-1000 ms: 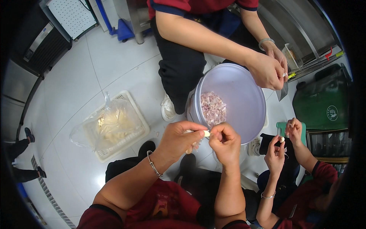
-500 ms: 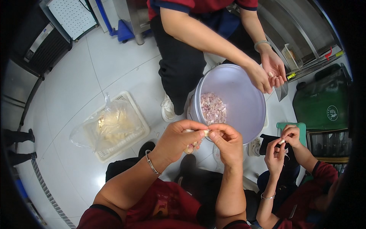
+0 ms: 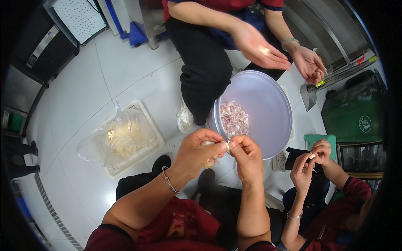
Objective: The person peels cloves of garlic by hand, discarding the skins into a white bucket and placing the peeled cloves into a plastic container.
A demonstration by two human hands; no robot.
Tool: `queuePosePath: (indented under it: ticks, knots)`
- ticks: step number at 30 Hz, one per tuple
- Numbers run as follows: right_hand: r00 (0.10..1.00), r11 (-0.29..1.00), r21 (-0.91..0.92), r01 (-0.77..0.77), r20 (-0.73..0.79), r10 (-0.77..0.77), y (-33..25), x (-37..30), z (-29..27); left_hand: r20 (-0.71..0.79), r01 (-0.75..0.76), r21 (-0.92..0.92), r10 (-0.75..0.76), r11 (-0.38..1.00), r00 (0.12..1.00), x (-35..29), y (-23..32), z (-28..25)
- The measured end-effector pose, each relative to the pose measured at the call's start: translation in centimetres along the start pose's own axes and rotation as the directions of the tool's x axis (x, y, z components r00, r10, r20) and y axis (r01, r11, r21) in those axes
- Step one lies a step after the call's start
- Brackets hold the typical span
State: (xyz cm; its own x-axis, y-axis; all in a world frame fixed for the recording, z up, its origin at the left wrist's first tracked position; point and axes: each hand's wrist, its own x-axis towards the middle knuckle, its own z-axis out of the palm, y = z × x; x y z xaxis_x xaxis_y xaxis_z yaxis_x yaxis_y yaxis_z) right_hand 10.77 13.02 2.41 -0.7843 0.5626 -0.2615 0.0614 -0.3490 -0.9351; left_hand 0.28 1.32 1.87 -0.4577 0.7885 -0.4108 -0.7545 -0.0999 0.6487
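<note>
Garlic clove, small, cream-white and smooth (image 3: 227, 146), sits pinched between the fingertips of both your hands, appearing just at the near-left rim of the large round bucket with a pale lavender inside (image 3: 270, 113). Your left hand (image 3: 199, 151) grips it by thumb and forefinger, while its curled lower fingers hold more pale pieces (image 3: 208, 162), partly hidden; you wear a thin silver bangle (image 3: 168, 181) on that wrist. Your right hand (image 3: 247, 158) clasps the other side of the clove between thumb and bent forefinger.

Inside the bucket, a heap of pinkish-white papery skins (image 3: 234, 119) lies against the left wall. To your left on the floor, a cream plastic basket (image 3: 154, 125) carries a clear plastic bag (image 3: 90, 149) with pale yellowish cloves in it. Across from you, a co-worker's open hand (image 3: 261, 52) has something small and pale on it; to your right, another person's hands (image 3: 312, 157) hold a small whitish piece.
</note>
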Motion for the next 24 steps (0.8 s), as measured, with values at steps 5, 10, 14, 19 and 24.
queuePosePath:
  ticks: [5,10,14,19,24]
  knots:
    - [0.982,0.945,-0.276,0.174,-0.021,-0.187,0.5,-0.3,0.9,-0.002,0.005,-0.032,-0.005,0.999,1.000,0.0,-0.2,0.0]
    - [0.996,0.996,0.063,0.059,-0.068,-0.054,0.5,0.3,0.1,0.040,0.013,-0.012,-0.013,1.000,0.999,-0.3,0.1,0.1]
    - [0.996,0.989,0.145,0.030,-0.089,-0.017,0.3,0.3,-0.1,0.018,0.077,0.018,-0.078,0.997,0.997,-0.5,0.8,0.6]
    - [0.983,0.985,0.149,0.087,-0.173,-0.061,0.1,0.6,-0.5,0.046,0.156,0.004,-0.156,0.988,0.987,-0.4,1.0,0.2]
    - [0.813,0.875,-0.381,0.299,-0.378,-0.442,0.1,2.0,-1.9,0.083,0.182,-0.084,-0.175,0.980,0.981,-0.4,0.9,-0.1]
